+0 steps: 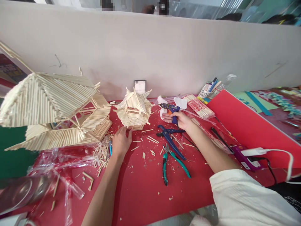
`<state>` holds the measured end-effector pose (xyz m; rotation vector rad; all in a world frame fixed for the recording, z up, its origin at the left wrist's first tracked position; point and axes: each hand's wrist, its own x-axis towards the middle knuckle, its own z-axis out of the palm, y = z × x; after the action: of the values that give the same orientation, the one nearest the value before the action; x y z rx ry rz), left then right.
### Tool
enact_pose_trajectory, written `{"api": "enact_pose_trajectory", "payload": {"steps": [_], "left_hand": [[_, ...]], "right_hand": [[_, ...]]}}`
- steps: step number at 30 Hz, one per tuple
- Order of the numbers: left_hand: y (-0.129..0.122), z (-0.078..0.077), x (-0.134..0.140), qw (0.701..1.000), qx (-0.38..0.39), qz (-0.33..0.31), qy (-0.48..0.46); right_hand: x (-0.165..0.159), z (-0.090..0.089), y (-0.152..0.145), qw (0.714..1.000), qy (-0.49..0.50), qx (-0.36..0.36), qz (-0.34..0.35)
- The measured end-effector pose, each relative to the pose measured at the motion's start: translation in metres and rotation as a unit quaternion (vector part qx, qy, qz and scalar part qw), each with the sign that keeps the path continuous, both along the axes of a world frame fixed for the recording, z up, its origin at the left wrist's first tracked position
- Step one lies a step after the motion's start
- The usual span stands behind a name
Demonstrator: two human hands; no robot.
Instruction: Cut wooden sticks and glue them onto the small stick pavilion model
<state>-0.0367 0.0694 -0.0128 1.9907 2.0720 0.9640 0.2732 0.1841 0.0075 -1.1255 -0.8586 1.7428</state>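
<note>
A small pavilion model [135, 106] made of pale wooden sticks stands upright at the middle back of the red table. My left hand [121, 140] is at its front left, thumb and fingertips against the low base; part of the fingers is hidden. To the right of the model, my right hand [180, 119] is around the handle of a blue glue gun [171, 108], whose nozzle points left toward the model. Below the gun lie a dark blue cutter [171, 141] and green-handled pliers [175, 161] with their handles spread.
A larger stick pavilion [58, 97] fills the left side, with plastic wrap [66, 163] and a pile of cut sticks [102, 153] before it. Bundled sticks [199, 106], a red board [254, 125] and a purple power strip [245, 158] lie right. A pale partition [150, 50] rises behind.
</note>
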Motion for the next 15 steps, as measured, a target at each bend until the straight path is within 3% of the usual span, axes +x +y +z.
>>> {"api": "enact_pose_trajectory", "payload": {"steps": [6, 11, 15], "left_hand": [[0.000, 0.002, 0.000, 1.000, -0.010, 0.000, -0.010], [0.000, 0.002, 0.000, 1.000, -0.007, 0.000, -0.013], [0.000, 0.002, 0.000, 1.000, -0.010, -0.004, -0.014]], "right_hand": [[0.004, 0.017, -0.005, 1.000, -0.005, -0.021, 0.023], [0.012, 0.030, -0.011, 0.997, -0.038, 0.042, 0.054], [0.022, 0.031, -0.016, 0.985, -0.138, 0.098, 0.041]]}}
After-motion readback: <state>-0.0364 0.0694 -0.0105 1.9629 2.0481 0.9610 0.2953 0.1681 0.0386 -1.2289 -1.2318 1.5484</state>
